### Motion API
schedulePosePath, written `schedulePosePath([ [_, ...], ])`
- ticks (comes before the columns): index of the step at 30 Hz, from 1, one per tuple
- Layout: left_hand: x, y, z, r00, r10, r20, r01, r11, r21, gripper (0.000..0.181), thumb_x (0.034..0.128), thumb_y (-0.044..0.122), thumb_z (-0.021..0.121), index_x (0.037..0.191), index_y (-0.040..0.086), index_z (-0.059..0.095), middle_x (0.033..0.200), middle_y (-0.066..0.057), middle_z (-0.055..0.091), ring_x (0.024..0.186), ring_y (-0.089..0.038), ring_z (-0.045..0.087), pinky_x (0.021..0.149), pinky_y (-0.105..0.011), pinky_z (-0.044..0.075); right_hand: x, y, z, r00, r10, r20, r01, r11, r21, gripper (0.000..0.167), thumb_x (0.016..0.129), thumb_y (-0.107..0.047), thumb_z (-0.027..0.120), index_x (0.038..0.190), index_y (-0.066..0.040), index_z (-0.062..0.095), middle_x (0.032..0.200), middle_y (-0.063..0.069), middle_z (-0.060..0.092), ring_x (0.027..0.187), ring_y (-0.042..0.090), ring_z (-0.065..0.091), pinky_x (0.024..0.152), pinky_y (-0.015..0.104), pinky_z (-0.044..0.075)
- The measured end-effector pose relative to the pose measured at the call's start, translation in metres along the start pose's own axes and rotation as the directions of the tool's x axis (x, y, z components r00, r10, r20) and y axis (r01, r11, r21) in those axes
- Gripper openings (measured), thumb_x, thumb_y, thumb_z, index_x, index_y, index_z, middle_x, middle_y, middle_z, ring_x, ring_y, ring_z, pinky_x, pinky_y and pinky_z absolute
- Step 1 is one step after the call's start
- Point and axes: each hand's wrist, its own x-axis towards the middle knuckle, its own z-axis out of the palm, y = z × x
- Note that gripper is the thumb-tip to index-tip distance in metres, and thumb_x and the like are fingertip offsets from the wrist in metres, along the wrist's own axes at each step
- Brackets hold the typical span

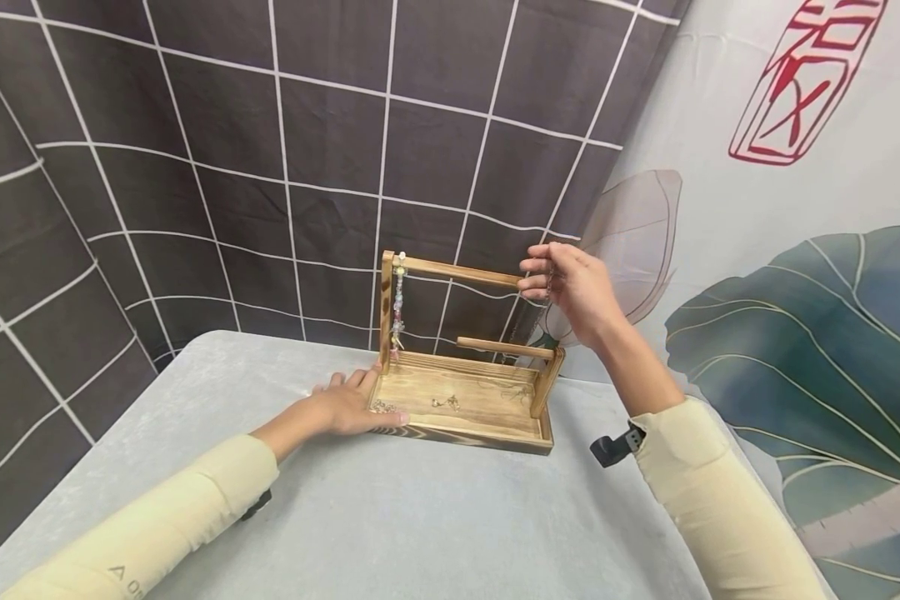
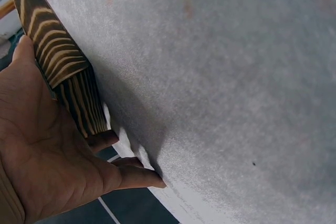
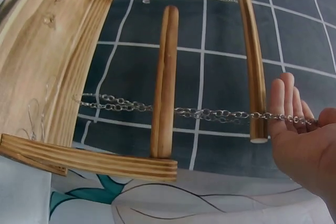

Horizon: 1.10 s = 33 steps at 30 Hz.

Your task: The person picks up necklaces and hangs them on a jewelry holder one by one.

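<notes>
My right hand [image 1: 573,287] pinches one end of a silver chain [image 3: 220,114] at the free end of the stand's top bar [image 1: 457,272]. In the right wrist view the chain runs past the top bar and the shorter lower bar [image 3: 167,82] towards the tray. My left hand [image 1: 345,404] rests with spread fingers against the left end of the wooden tray [image 1: 487,435], its thumb on the front rim. A colourful beaded strand [image 1: 398,304] hangs at the top bar's left end.
Small jewellery pieces [image 1: 446,403] lie mid-tray, a small heap [image 1: 382,407] is by the left thumb, and thin wire-like pieces [image 3: 34,119] are at the right end. The stand is on a grey-covered table [image 1: 420,525], before a dark gridded cloth [image 1: 330,133].
</notes>
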Motion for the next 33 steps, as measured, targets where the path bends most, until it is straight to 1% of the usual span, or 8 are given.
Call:
schedulePosePath([
  [5, -0.001, 0.001, 0.001, 1.0, 0.01, 0.0, -0.01, 1.0, -0.005, 0.143, 0.0872, 0.105, 0.049, 0.182, 0.007, 0.006, 0.184, -0.028, 0.027, 0.166, -0.063, 0.026, 0.127, -0.091, 0.024, -0.004, 0.005, 0.008, 1.0, 0.015, -0.002, -0.015, 0.999, -0.029, 0.032, 0.124, -0.02, 0.04, 0.132, 0.003, 0.061, 0.096, -0.004, 0.083, 0.086, 0.012, 0.084, 0.085, 0.026, 0.07],
  [7, 0.001, 0.0, 0.002, 1.0, 0.006, 0.002, -0.006, 1.0, 0.0, 0.145, 0.0861, 0.106, 0.048, 0.182, 0.007, 0.005, 0.185, -0.026, 0.026, 0.167, -0.062, 0.024, 0.128, -0.09, 0.023, -0.006, 0.007, 0.011, 1.0, 0.019, 0.0, -0.019, 0.998, -0.055, 0.035, 0.125, -0.021, 0.041, 0.136, 0.006, 0.06, 0.097, -0.005, 0.084, 0.09, 0.011, 0.084, 0.088, 0.025, 0.069],
  [12, 0.003, -0.002, 0.004, 1.0, 0.01, -0.011, -0.01, 1.0, 0.017, 0.145, 0.0855, 0.107, 0.048, 0.182, 0.007, 0.006, 0.184, -0.027, 0.027, 0.166, -0.063, 0.025, 0.127, -0.091, 0.025, -0.009, 0.015, 0.019, 0.999, 0.032, -0.005, -0.032, 0.992, -0.118, 0.042, 0.124, -0.023, 0.043, 0.143, 0.011, 0.057, 0.1, -0.009, 0.084, 0.098, 0.008, 0.083, 0.093, 0.023, 0.067],
  [15, 0.003, -0.001, 0.003, 1.0, 0.008, -0.008, -0.008, 1.0, 0.014, 0.143, 0.0865, 0.105, 0.049, 0.183, 0.009, 0.005, 0.185, -0.027, 0.027, 0.167, -0.062, 0.025, 0.128, -0.09, 0.024, -0.012, 0.02, 0.023, 0.999, 0.033, -0.014, -0.034, 0.99, -0.138, 0.043, 0.124, -0.023, 0.043, 0.144, 0.011, 0.057, 0.101, -0.01, 0.084, 0.099, 0.007, 0.083, 0.095, 0.023, 0.067],
  [21, 0.0, 0.0, 0.0, 1.0, 0.006, 0.001, -0.006, 1.0, 0.003, 0.141, 0.0885, 0.103, 0.051, 0.183, 0.008, 0.006, 0.184, -0.029, 0.026, 0.166, -0.063, 0.024, 0.127, -0.09, 0.024, -0.013, 0.029, 0.033, 1.0, 0.018, -0.025, -0.023, 0.984, -0.178, 0.039, 0.124, -0.022, 0.044, 0.14, 0.007, 0.064, 0.103, -0.011, 0.084, 0.101, 0.006, 0.082, 0.097, 0.024, 0.066],
  [25, -0.001, 0.0, 0.001, 1.0, 0.008, -0.004, -0.008, 1.0, -0.007, 0.142, 0.088, 0.103, 0.052, 0.182, 0.007, 0.005, 0.184, -0.028, 0.026, 0.167, -0.062, 0.024, 0.128, -0.09, 0.024, -0.013, 0.036, 0.04, 0.999, 0.024, -0.025, -0.028, 0.981, -0.193, 0.039, 0.123, -0.021, 0.045, 0.141, 0.008, 0.064, 0.103, -0.011, 0.084, 0.101, 0.006, 0.082, 0.098, 0.025, 0.066],
  [29, -0.006, 0.005, -0.002, 1.0, 0.007, 0.004, -0.007, 1.0, 0.0, 0.142, 0.0883, 0.103, 0.05, 0.182, 0.006, 0.005, 0.185, -0.028, 0.026, 0.166, -0.062, 0.025, 0.128, -0.089, 0.023, -0.013, 0.041, 0.047, 0.999, 0.033, -0.016, -0.035, 0.982, -0.185, 0.043, 0.123, -0.02, 0.046, 0.144, 0.014, 0.061, 0.101, -0.012, 0.085, 0.1, 0.004, 0.082, 0.097, 0.025, 0.065],
  [33, -0.015, 0.013, -0.01, 1.0, 0.013, 0.016, -0.013, 1.0, 0.014, 0.136, 0.0936, 0.098, 0.05, 0.182, 0.004, 0.007, 0.183, -0.031, 0.027, 0.164, -0.064, 0.027, 0.126, -0.09, 0.027, -0.013, 0.046, 0.055, 0.999, 0.044, -0.019, -0.047, 0.984, -0.172, 0.043, 0.123, -0.02, 0.047, 0.144, 0.015, 0.061, 0.1, -0.011, 0.085, 0.1, 0.004, 0.081, 0.099, 0.026, 0.066],
])
